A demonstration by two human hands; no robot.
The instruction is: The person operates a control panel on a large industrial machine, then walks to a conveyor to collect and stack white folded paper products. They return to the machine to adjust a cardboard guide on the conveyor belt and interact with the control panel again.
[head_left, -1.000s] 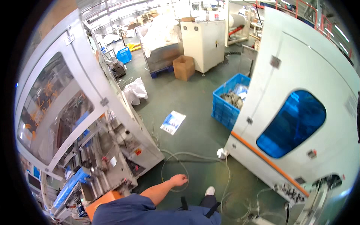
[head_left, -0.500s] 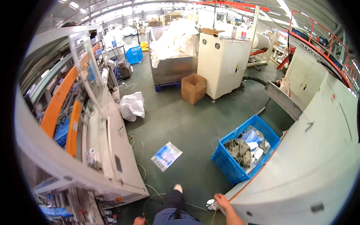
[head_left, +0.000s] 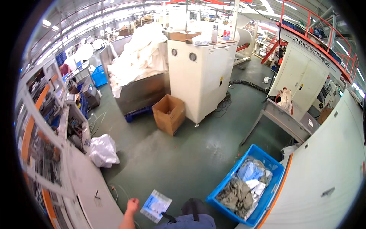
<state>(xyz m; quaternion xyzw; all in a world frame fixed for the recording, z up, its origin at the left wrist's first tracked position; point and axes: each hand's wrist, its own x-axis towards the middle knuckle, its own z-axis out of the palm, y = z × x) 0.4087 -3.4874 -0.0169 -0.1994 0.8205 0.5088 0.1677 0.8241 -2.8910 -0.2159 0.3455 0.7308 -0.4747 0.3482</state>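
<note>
Left hand (head_left: 133, 206) curled, grip unclear (right hand unseen); flat, glossy sheet (head_left: 156, 206) on smooth green floor (head_left: 167, 160).

Left hand (head_left: 132, 206) extends low over the green floor (head_left: 183, 156), just left of a blue-and-white printed sheet (head_left: 156, 206) lying flat. To the right, a blue crate (head_left: 233, 171) contains crumpled grey-brown material (head_left: 237, 195) with blue and white pieces; it stands beside a white machine panel (head_left: 324, 171) edged in orange. On the left, a white bag (head_left: 103, 150) rests near the base of a machine with framed windows (head_left: 47, 152). Further forward, an open cardboard box (head_left: 169, 118) stands between a metal bin (head_left: 146, 93), heaped with white material (head_left: 141, 53), and a cream cabinet (head_left: 202, 80). A dark ribbed hose (head_left: 249, 84) runs along the floor right of the cabinet.
</note>
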